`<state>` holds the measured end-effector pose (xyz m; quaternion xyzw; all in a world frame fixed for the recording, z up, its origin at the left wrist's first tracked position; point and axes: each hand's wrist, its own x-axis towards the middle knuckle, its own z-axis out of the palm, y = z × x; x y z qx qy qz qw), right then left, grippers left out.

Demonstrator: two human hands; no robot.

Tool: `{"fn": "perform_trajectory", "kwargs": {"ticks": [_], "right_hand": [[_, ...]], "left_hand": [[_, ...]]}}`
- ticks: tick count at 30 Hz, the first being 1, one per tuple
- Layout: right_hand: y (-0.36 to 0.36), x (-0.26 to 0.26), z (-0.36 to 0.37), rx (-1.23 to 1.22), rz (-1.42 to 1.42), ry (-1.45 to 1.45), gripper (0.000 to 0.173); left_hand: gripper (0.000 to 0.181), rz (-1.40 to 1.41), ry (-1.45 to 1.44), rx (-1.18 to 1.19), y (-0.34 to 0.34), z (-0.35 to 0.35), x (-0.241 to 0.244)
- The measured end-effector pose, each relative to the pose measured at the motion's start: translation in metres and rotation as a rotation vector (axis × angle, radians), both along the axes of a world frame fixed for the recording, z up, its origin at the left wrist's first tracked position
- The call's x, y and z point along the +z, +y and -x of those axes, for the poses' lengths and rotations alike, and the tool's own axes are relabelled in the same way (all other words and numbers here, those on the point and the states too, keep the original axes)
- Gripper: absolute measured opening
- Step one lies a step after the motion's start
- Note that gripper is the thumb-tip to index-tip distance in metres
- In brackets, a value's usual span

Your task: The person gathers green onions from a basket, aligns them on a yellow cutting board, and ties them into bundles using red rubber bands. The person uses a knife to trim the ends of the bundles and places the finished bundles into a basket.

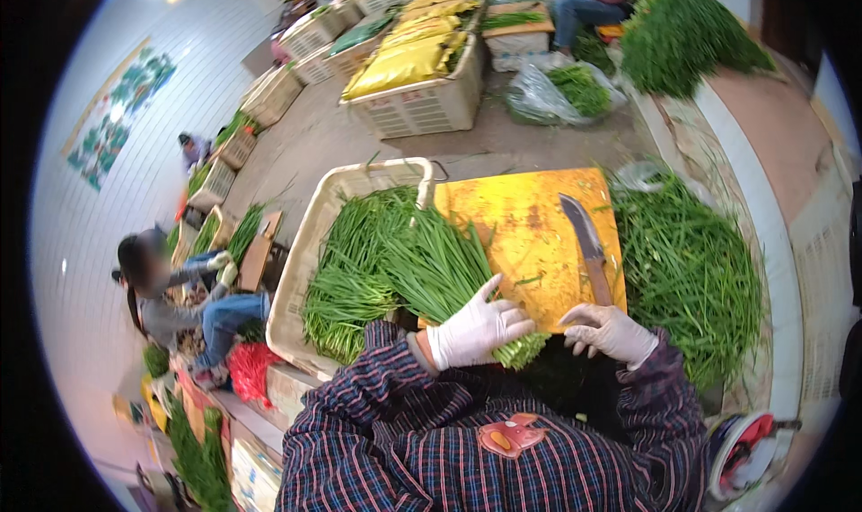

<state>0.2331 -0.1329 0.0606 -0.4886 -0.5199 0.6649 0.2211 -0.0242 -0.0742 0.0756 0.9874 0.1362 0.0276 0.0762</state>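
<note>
My left hand, in a white glove, is closed over a bundle of long green leafy stalks, likely Chinese chives. The cut-looking pale ends stick out below the hand, and the leaves reach over the rim of a cream plastic crate. Near the lower right corner of a yellow cutting board, my right hand, also gloved, has its fingers curled, thumb apart from them, with nothing plainly visible between them. On the board's right side lies a knife, its wooden handle pointing towards my right hand.
The cream crate at left holds more greens. A large heap of loose greens lies right of the board. A bucket stands at lower right. Beyond are a crate with yellow packages and a plastic bag of greens. A person sits at left.
</note>
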Motion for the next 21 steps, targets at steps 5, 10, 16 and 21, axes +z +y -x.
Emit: {"fn": "perform_trajectory", "kwargs": {"ticks": [5, 10, 16, 21], "right_hand": [[0.031, -0.070, 0.083, -0.257, -1.071, -0.253, 0.092], [0.069, 0.033, 0.182, -0.137, -0.474, 0.617, 0.087], [0.097, 0.131, 0.216, -0.011, -0.706, 0.726, 0.073], [0.088, 0.182, 0.271, 0.063, -0.393, 0.888, 0.059]], "left_hand": [[0.065, 0.054, -0.375, 0.161, -0.010, 0.015, 0.057], [0.064, 0.057, -0.889, 0.325, -0.007, 0.025, 0.125], [0.107, 0.768, -1.402, 0.464, 0.011, 0.089, 0.217], [0.130, 0.696, -1.326, 0.406, -0.015, 0.181, 0.154]]}}
